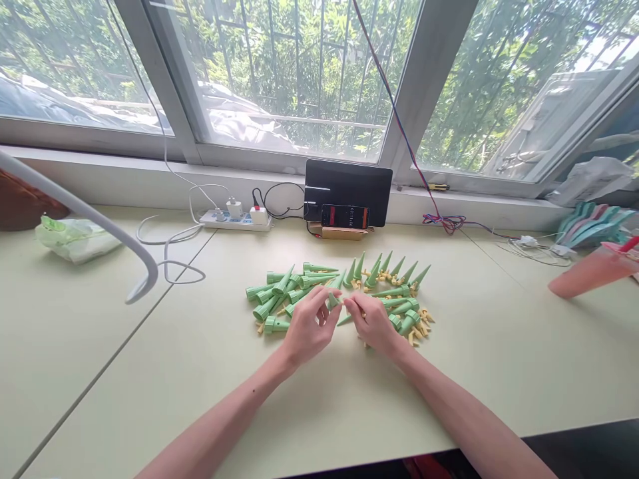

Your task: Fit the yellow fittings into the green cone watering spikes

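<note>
Both my hands meet over a heap of green plastic cone spikes point(284, 289) on the pale table point(499, 359). My left hand point(308, 328) has its fingers curled, pinching the top of a green cone point(333, 299). My right hand point(372, 322) is closed in a pinch beside it, fingertips nearly touching the left ones; a green cone tip point(344, 320) pokes out under it. Several cones stand upright point(387, 269) behind my hands. Small yellow pieces point(422, 322) lie scattered to the right of the right hand.
A black tablet point(348, 189) with a phone point(344, 216) propped before it stands at the windowsill. A power strip point(237, 218) with cables lies left of it. A white curved tube point(100, 223) crosses the left side. A pink object point(589, 274) lies far right.
</note>
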`<state>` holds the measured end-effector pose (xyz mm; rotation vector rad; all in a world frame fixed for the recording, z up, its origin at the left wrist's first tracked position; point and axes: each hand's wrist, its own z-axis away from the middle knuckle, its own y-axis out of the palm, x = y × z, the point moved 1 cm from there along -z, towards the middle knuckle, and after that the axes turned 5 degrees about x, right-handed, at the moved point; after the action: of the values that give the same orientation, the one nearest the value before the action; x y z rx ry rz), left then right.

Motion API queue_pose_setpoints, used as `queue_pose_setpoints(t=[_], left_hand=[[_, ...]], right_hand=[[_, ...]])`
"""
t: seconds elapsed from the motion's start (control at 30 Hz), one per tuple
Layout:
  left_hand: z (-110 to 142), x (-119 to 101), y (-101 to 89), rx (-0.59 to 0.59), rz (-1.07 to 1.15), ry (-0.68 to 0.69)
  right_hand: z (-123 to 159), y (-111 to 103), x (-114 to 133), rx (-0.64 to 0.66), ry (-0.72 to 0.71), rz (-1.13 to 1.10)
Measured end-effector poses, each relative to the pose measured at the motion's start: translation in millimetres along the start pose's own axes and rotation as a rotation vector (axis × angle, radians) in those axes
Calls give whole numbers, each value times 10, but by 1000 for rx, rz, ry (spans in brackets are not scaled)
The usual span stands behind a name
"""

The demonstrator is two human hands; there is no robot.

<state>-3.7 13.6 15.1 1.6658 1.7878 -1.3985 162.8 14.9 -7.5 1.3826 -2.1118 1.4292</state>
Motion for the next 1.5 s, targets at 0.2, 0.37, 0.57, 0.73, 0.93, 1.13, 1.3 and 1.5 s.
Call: queue_pose_setpoints(t=[0.2,0.37,0.57,0.73,0.93,1.13,1.3,1.5], left_hand=[[-49,-26,-28,-79,268,-252],[-88,18,-23,57,583,-500],[-74,46,15,297,763,-612],[-71,67,-8,301,689,-538],[-74,-21,-31,256,502,-456],[-66,0,-16,257,421,-366],[-43,40,-4,188,231,-259],[-36,44,-3,120,47,-143]], right_hand=[[-14,-56,76,-170,21,-25],[-14,-67,112,-206,-20,-16],[-8,-66,126,-173,-71,-22],[-10,-68,93,-143,-22,-46],[-2,-56,34,-117,30,-74],[7,-73,-5,-81,49,-80],[13,-62,-14,-61,40,-48],[12,-43,3,-67,13,-17]])
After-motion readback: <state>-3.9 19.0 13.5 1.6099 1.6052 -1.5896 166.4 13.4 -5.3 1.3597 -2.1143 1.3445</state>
